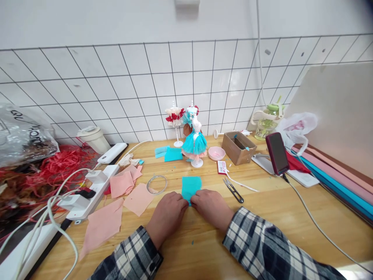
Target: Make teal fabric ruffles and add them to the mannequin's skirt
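Both hands low centre on the wooden tabletop. Left hand and right hand meet at the near edge of the teal fabric piece, fingers of each pinched shut on that edge. Fabric lies flat, far end free, just in front of the knuckles. Thread snips just right of it, not touched. Clear ring just left. Pink fabric scraps further left, by the white power strip. Behind: mini mannequin in teal dress, pink dish, cardboard box. Phone propped at right, cable attached.
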`<state>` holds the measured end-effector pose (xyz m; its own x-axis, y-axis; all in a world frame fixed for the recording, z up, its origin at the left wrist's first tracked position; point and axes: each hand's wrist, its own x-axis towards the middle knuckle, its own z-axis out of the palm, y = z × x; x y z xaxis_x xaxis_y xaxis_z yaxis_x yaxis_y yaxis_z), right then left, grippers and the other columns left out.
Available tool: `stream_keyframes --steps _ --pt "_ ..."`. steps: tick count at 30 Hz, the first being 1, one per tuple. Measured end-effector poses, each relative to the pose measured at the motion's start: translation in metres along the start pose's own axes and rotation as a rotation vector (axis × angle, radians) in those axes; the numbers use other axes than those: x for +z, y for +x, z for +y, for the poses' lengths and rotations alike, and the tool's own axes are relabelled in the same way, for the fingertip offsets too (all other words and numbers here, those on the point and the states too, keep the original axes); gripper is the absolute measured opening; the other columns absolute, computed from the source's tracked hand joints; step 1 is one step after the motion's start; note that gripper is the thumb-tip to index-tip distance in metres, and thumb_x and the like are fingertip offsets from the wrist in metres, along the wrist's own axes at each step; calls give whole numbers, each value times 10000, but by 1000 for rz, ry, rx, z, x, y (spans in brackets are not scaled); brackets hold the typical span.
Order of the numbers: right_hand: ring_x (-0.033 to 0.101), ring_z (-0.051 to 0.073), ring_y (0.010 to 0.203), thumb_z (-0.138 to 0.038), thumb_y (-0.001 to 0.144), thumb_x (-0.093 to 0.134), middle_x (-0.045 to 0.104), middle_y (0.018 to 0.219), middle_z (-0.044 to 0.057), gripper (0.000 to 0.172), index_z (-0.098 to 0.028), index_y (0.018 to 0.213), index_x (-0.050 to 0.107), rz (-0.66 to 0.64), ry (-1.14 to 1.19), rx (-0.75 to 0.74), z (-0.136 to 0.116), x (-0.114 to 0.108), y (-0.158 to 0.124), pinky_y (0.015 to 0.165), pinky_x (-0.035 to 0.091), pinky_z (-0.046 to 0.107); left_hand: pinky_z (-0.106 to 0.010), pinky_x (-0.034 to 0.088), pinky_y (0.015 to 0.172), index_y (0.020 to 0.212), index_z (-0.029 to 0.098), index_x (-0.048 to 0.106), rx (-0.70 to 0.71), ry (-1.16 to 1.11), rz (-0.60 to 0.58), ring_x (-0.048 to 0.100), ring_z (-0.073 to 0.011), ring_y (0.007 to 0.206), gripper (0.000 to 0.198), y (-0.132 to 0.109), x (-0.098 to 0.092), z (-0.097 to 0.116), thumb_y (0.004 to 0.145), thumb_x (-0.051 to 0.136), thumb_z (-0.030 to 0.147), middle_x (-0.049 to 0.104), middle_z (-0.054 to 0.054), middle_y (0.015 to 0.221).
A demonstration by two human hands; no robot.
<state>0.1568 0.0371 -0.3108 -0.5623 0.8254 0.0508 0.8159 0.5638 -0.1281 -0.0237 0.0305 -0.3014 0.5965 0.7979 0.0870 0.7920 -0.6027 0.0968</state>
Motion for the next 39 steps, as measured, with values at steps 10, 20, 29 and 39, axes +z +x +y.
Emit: stream_keyframes --steps 10,20,29,39 --pt "630 186 798 -264 928 480 654 840 22 184 -231 852 645 11 2 -9 3 1 3 632 424 256 -353 436 731 822 211 687 -32 6 27 584 -208 779 232 3 4 -3 911 473 218 673 -40 799" --pt "629 173 811 -291 933 468 664 845 24 228 -222 850 668 -2 57 -6 13 -3 8 654 406 251 -350 431 739 835 205 677 -3 -13 69 579 -204 788 213 11 4 -6 906 476 205 675 -37 810" --pt "628 172 806 -262 918 492 664 870 17 166 -218 869 645 28 72 27 11 -2 6 634 391 255 -377 411 825 805 211 674 7 -45 132 562 -197 817 203 9 11 -7 896 493 192 663 -29 809" --pt "596 177 882 -285 942 458 638 902 51 233 -209 899 674 11 25 22 5 -2 4 707 417 257 -440 306 975 882 266 697 6 26 155 576 -175 767 207 4 10 -4 914 498 220 669 4 728"
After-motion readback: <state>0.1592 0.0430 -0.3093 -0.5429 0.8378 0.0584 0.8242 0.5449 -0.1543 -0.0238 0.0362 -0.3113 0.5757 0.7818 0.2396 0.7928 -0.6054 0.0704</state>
